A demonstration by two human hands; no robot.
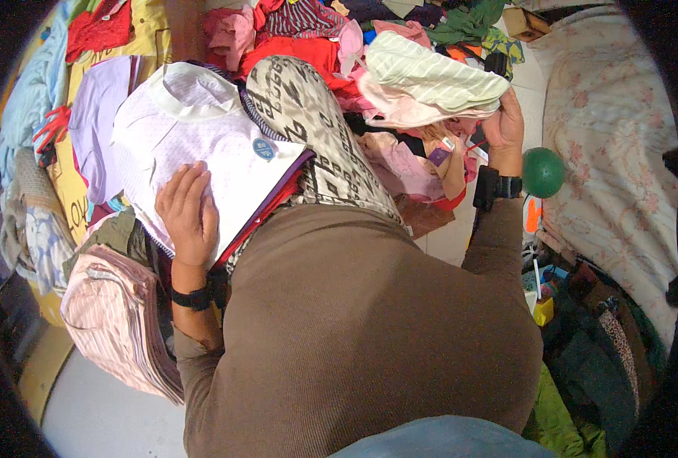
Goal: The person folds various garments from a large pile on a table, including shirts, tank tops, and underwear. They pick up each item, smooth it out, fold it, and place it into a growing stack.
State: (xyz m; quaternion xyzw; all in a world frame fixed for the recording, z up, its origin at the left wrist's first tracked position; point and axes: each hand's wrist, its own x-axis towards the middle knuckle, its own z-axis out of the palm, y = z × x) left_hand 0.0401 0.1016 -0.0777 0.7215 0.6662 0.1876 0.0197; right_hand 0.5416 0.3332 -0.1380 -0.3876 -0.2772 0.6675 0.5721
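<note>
My left hand rests flat, fingers together, on a white dotted shirt with a round neckline and a blue round sticker. That shirt tops a stack on my lap, with purple and red cloth edges showing beneath. Out to the right, my right hand grips the end of a pale green striped garment, apparently folded, lying over a light pink garment. Both are raised above the loose clothes, and the fingers under them are hidden. A lavender garment lies against the stack's left side.
A jumbled heap of clothes covers the floor ahead. Folded pink striped garments form a pile at lower left. On the right, a green ball sits by a floral-covered surface. A small cardboard box stands at the far right.
</note>
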